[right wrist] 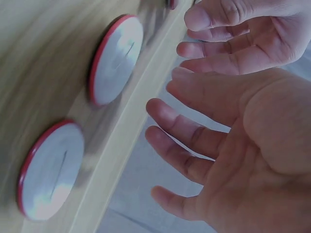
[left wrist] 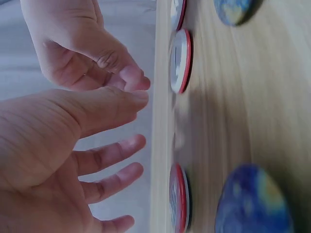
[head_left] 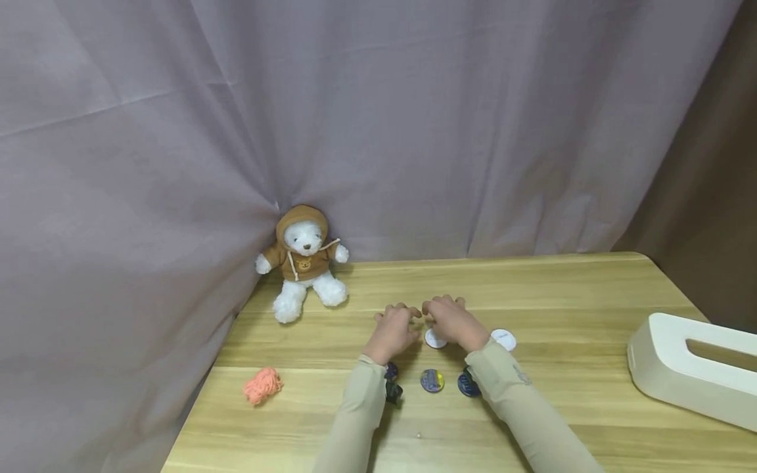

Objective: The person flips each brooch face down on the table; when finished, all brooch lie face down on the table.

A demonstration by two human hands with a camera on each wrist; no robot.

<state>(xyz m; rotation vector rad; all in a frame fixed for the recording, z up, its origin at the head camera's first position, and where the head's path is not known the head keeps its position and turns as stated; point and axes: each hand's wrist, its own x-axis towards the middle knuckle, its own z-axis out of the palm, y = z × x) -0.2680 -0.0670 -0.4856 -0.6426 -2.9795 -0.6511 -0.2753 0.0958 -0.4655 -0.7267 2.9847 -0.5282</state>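
Discs [right wrist: 115, 60] lie white-up on the counter [head_left: 532, 289], dark lines [right wrist: 59, 174] seemingly parallel to its far edge; left hand [head_left: 393, 330] and right hand [head_left: 454, 320] hover, grips loose and unladen.

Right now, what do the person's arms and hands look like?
The left sleeve and right sleeve are long and light beige. A small greyish marking shows near the right cuff. The left hand and right hand are bare, with no gloves or rings visible.
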